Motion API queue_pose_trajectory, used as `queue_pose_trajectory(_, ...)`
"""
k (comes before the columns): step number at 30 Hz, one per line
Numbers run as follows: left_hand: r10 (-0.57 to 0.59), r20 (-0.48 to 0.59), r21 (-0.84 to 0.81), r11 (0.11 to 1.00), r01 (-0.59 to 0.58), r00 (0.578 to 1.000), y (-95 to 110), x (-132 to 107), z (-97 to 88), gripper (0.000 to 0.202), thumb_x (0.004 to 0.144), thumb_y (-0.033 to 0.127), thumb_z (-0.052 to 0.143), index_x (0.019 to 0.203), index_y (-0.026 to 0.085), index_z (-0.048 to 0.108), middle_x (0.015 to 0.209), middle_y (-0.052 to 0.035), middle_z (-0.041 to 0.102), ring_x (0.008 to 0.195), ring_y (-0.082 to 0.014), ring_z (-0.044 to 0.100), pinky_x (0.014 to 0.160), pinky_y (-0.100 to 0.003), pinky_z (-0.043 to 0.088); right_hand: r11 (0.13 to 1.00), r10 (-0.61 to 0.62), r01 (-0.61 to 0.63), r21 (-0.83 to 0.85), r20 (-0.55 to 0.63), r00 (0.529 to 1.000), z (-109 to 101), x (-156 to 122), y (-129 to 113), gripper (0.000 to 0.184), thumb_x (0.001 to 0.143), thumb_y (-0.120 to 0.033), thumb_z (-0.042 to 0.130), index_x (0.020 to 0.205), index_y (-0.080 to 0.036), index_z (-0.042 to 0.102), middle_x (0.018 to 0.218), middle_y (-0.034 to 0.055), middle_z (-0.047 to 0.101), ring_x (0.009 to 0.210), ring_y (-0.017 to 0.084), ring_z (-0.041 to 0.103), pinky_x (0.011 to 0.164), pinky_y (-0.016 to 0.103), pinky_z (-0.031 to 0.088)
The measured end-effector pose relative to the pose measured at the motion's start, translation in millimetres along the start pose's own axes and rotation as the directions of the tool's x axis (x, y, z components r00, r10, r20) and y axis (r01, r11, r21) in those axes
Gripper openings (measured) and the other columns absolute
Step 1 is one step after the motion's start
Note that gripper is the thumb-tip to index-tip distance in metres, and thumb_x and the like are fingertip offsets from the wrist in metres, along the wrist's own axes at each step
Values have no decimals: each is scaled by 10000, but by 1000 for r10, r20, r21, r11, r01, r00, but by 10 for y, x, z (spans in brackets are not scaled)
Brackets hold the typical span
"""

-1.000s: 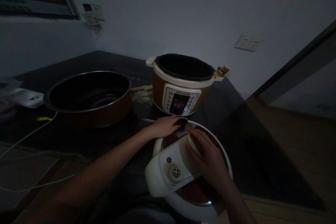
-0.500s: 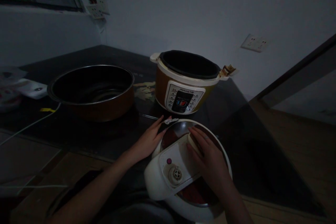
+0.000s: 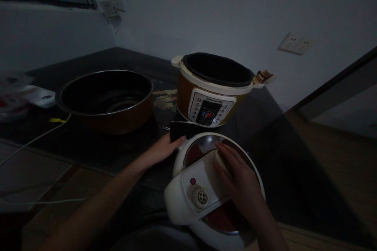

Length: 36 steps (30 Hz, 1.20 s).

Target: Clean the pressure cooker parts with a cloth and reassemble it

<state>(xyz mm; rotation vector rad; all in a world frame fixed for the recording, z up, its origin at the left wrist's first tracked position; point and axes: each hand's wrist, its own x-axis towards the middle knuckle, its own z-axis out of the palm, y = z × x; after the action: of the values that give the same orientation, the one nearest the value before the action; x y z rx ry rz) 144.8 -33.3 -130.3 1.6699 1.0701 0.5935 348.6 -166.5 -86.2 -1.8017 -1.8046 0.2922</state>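
My right hand [image 3: 240,172] is closed around the handle [image 3: 220,162] of a round pressure cooker lid [image 3: 206,182], which is white with dark reddish panels, a steam valve [image 3: 201,196] and a small red button. My left hand [image 3: 165,149] is at the lid's upper left rim, its thumb lying toward the edge. A flat black patch [image 3: 185,130] with straight edges hides its other fingers, so its grip cannot be made out. Just beyond the lid stands the open pressure cooker body [image 3: 184,100], gold-brown with a front control panel and a dark inside.
A wide brown pot [image 3: 129,119] with a black inside stands on the dark countertop [image 3: 294,172], left of the cooker. Further left lie a white device [image 3: 41,97], a plastic bag [image 3: 11,102] and a pale cable [image 3: 35,139]. Wall sockets [image 3: 294,43] are behind.
My left hand has shifted slightly down and left along the lid's rim. The whitish scrap at its fingertips is mostly hidden now, where the black patch shows. My right hand keeps its hold.
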Motion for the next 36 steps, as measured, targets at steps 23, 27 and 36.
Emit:
queue_pose_trajectory(23, 234, -32, 1, 972, -234, 972, 7, -489, 172, 500, 935, 449, 447, 1381, 227, 485, 1453, -51, 480, 1361, -231, 417, 1174, -425, 261, 1000, 17, -18, -13, -36, 999, 21, 38, -18, 418, 926, -377, 463, 1292, -197, 556, 1350, 114, 563, 1241, 264, 532, 1036, 470, 443)
queue_pose_trajectory(27, -24, -200, -186, 983, -14, 980, -138, -823, 241, 598, 867, 588, 489, 1262, 150, 588, 1393, -118, 539, 1330, -285, 455, 1139, -451, 321, 1000, 5, -5, -13, -56, 998, 44, 40, -6, 422, 923, -381, 464, 1295, -201, 551, 1343, 112, 568, 1219, 264, 551, 1006, 470, 467)
queue_pose_trajectory(36, -229, -402, -499, 867, -2, 886, -91, -555, 162, 598, 909, 474, 485, 1437, 229, 346, 1492, -92, 429, 1337, -238, 450, 1106, -411, 378, 1000, 6, -8, -16, -86, 996, 61, 89, -24, 413, 916, -364, 477, 1292, -211, 552, 1320, 114, 581, 1203, 273, 559, 1012, 492, 456)
